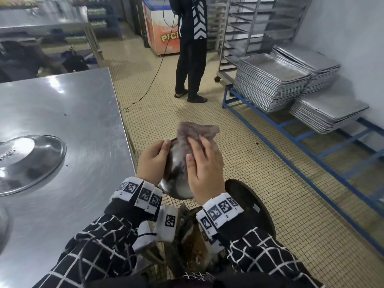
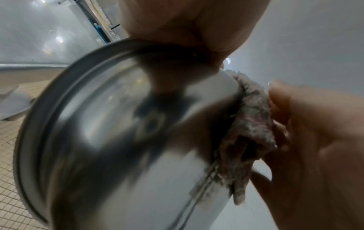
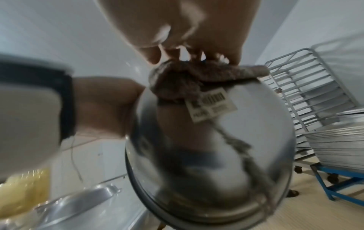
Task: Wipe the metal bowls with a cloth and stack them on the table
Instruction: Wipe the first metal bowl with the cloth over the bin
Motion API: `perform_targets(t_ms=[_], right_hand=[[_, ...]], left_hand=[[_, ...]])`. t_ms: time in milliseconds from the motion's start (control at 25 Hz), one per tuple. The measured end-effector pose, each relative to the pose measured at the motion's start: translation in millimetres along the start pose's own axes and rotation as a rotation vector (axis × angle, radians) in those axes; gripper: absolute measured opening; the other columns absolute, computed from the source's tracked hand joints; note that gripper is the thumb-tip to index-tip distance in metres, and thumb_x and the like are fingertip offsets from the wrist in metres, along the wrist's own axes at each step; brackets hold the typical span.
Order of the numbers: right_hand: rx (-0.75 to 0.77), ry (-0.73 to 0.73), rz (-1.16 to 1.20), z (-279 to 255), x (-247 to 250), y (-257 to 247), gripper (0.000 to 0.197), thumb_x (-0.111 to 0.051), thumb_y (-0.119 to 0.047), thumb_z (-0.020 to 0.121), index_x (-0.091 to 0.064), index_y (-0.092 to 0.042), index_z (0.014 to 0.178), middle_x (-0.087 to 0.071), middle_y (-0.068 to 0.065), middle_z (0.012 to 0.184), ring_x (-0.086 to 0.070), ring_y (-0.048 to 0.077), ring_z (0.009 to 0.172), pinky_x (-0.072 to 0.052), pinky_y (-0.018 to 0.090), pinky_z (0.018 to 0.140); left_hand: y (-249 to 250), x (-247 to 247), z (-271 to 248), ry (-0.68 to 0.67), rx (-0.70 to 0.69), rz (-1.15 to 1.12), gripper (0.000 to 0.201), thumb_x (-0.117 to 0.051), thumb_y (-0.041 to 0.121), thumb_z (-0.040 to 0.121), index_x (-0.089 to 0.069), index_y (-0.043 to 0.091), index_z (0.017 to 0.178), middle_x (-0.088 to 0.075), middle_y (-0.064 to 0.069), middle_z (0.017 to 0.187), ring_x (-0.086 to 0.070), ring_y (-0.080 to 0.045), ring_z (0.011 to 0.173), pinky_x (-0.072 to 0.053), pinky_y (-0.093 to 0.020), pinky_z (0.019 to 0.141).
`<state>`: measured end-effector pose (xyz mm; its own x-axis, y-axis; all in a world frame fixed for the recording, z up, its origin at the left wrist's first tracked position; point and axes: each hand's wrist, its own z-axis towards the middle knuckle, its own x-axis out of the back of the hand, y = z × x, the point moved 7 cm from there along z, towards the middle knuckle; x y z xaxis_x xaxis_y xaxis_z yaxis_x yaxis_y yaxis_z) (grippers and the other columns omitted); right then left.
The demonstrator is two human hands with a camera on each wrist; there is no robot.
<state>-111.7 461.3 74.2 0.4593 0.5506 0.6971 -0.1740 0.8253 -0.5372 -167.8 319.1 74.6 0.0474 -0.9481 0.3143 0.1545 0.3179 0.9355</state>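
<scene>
Held over the tiled floor (image 1: 239, 142), not the table (image 1: 62, 113) — left hand (image 1: 150, 163) fingers curled on the metal bowl (image 1: 176, 183), right hand (image 1: 202, 169) pressing the cloth (image 1: 195, 132) with flat fingers — the slick bowl could slip and drop.

An upturned metal bowl (image 1: 27, 161) rests on the steel bench (image 1: 83, 113) near its left side, with another bowl's edge (image 1: 3, 227) just nearer.

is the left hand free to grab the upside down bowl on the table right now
Probably not yet. The left hand grips the rim of the bowl being wiped, while the right hand presses the cloth on it. The way to the upturned bowl on the table looks unobstructed.
</scene>
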Motion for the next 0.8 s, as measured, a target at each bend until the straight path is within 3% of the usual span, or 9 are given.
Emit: perform_targets(t_ms=[80, 120, 200, 360, 440, 520, 640, 720, 800], right_hand=[[-0.184, 0.074, 0.185, 4, 6, 24, 0.050, -0.023, -0.045, 0.099, -0.040, -0.022, 0.140, -0.035, 0.001, 0.144, -0.038, 0.019, 0.130, -0.042, 0.042, 0.103], [-0.298, 0.083, 0.297, 5, 7, 39, 0.050, -0.024, -0.044, 0.099, -0.040, -0.021, 0.141, -0.036, 0.002, 0.143, -0.042, 0.017, 0.127, -0.047, 0.032, 0.097], [-0.461, 0.042, 0.420, -1, 4, 60, 0.048, -0.027, -0.038, 0.100, -0.038, -0.020, 0.143, -0.040, 0.004, 0.139, -0.047, 0.014, 0.121, -0.048, 0.018, 0.089], [-0.204, 0.083, 0.387, -11, 10, 32, 0.049, -0.034, -0.032, 0.100, -0.024, -0.027, 0.148, -0.021, -0.001, 0.153, -0.028, 0.014, 0.137, -0.039, 0.039, 0.107], [-0.035, 0.089, 0.223, -5, 7, 9, 0.047, -0.033, -0.033, 0.100, -0.028, -0.025, 0.146, -0.019, 0.001, 0.153, -0.020, 0.022, 0.142, -0.030, 0.052, 0.111], [0.058, 0.137, 0.029, 5, 8, -7, 0.046, -0.029, -0.037, 0.098, -0.038, -0.022, 0.141, -0.028, 0.004, 0.152, -0.019, 0.025, 0.142, -0.021, 0.054, 0.113], [-0.056, 0.195, 0.054, 21, 12, -2, 0.050, -0.025, -0.040, 0.097, -0.042, -0.020, 0.140, -0.033, 0.003, 0.151, -0.023, 0.022, 0.142, -0.019, 0.049, 0.115], [-0.212, 0.248, 0.239, 24, 13, 18, 0.049, -0.023, -0.040, 0.098, -0.040, -0.022, 0.140, -0.037, -0.001, 0.148, -0.030, 0.018, 0.138, -0.028, 0.047, 0.113], [-0.443, 0.294, 0.536, 18, 11, 46, 0.044, -0.024, -0.039, 0.101, -0.043, -0.028, 0.138, -0.045, -0.004, 0.141, -0.042, 0.015, 0.130, -0.042, 0.041, 0.104]], left_hand=[[1, -1, -3, -0.017, 0.008, -0.023, 0.032, -0.046, 0.027, 0.099, -0.063, 0.009, 0.079, -0.060, -0.007, 0.069, -0.052, -0.016, 0.066, -0.045, -0.033, 0.066], [1, 0, -4, -0.009, 0.024, -0.039, 0.033, -0.045, 0.028, 0.100, -0.063, 0.010, 0.080, -0.060, -0.004, 0.070, -0.053, -0.014, 0.066, -0.045, -0.028, 0.066], [3, 3, -3, 0.022, 0.041, -0.042, 0.034, -0.043, 0.030, 0.100, -0.064, 0.011, 0.082, -0.060, 0.000, 0.071, -0.053, -0.011, 0.067, -0.043, -0.023, 0.067], [10, 6, 5, 0.052, 0.017, -0.025, 0.031, -0.042, 0.031, 0.100, -0.061, 0.018, 0.078, -0.059, 0.001, 0.071, -0.054, -0.014, 0.068, -0.045, -0.027, 0.068], [18, 2, 7, 0.027, -0.032, 0.000, 0.032, -0.044, 0.029, 0.099, -0.056, 0.020, 0.071, -0.055, 0.001, 0.065, -0.050, -0.015, 0.063, -0.044, -0.032, 0.064], [28, -4, 5, 0.005, -0.090, 0.040, 0.033, -0.047, 0.029, 0.098, -0.055, 0.016, 0.068, -0.053, -0.001, 0.061, -0.047, -0.015, 0.059, -0.042, -0.038, 0.061], [32, -5, 5, -0.001, -0.113, 0.009, 0.034, -0.048, 0.030, 0.098, -0.055, 0.013, 0.069, -0.054, -0.007, 0.060, -0.047, -0.020, 0.058, -0.044, -0.041, 0.061], [25, 1, 10, 0.017, -0.083, -0.027, 0.035, -0.048, 0.030, 0.098, -0.059, 0.006, 0.075, -0.057, -0.017, 0.068, -0.050, -0.032, 0.063, -0.046, -0.043, 0.066], [17, 7, 11, 0.037, -0.036, -0.095, 0.036, -0.047, 0.030, 0.099, -0.061, 0.001, 0.083, -0.059, -0.017, 0.073, -0.053, -0.027, 0.067, -0.047, -0.039, 0.069]])
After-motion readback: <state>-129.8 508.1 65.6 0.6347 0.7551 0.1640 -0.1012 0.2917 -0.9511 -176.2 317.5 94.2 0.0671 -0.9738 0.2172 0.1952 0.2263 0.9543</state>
